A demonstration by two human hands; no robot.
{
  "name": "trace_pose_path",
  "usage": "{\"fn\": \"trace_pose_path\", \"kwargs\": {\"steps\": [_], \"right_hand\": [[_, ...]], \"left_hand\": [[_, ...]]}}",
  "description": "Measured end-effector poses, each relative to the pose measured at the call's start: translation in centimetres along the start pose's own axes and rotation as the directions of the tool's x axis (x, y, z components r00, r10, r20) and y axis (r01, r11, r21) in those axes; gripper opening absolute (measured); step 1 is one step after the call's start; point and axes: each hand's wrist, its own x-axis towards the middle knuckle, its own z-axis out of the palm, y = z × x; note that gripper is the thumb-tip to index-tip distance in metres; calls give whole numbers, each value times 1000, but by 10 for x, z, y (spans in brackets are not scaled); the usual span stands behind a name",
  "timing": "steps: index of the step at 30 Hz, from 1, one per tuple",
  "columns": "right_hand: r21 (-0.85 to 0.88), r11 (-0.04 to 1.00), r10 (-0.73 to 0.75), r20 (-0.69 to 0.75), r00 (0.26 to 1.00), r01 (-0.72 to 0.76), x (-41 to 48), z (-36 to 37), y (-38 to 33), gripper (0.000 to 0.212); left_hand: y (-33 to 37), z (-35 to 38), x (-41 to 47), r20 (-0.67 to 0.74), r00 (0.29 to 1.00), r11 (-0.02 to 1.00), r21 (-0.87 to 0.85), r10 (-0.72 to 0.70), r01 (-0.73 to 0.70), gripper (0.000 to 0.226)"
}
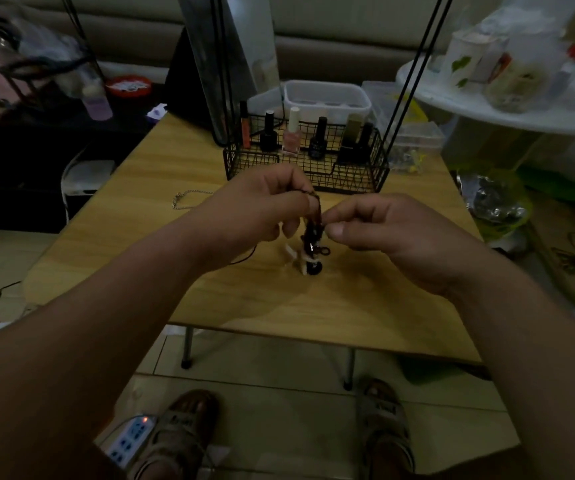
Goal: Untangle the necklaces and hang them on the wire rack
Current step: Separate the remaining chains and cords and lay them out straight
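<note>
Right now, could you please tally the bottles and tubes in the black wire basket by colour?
Black glass bottles: 3
Pink glass bottle, white cap: 1
Orange slim tube: 1
Olive-capped dark bottle: 1
Total: 6

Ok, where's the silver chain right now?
In the head view the silver chain lies on the wooden table, just left of the left hand and near the wire rack's front left corner.

No writing is legible anywhere. Labels on the nail polish bottles (317, 142) in the wire rack (348, 176), at the table's (313, 306) far edge, are too blurred.
</note>
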Motion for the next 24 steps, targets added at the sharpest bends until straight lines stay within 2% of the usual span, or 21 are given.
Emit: {"fn": "trace_pose_path", "kwargs": {"steps": [5,9,12,15,18,24], "right_hand": [[-14,999,-35,-74,997,34,2,6,2,25],[-43,995,-95,-137,986,90,7,17,1,10],[-30,998,-67,-201,977,62,8,11,0,4],[178,984,14,-193,981,21,7,5,-1,11],[413,911,81,-197,977,8,8,4,-3,16],[583,811,92,-202,975,44,7,2,-4,18]], "left_hand": [[1,-3,-1,-15,1000,998,-53,-16,15,0],[2,-3,0,-8,1000,998,-67,-13,12,6],[1,-8,-1,-23,999,998,-56,-26,25,11],[-1,-13,-2,-35,999,999,-41,-37,36,14],[-1,-15,-3,-40,997,997,-31,-67,66,13],[-3,-14,-4,-38,993,993,-35,-114,113,11]]}}
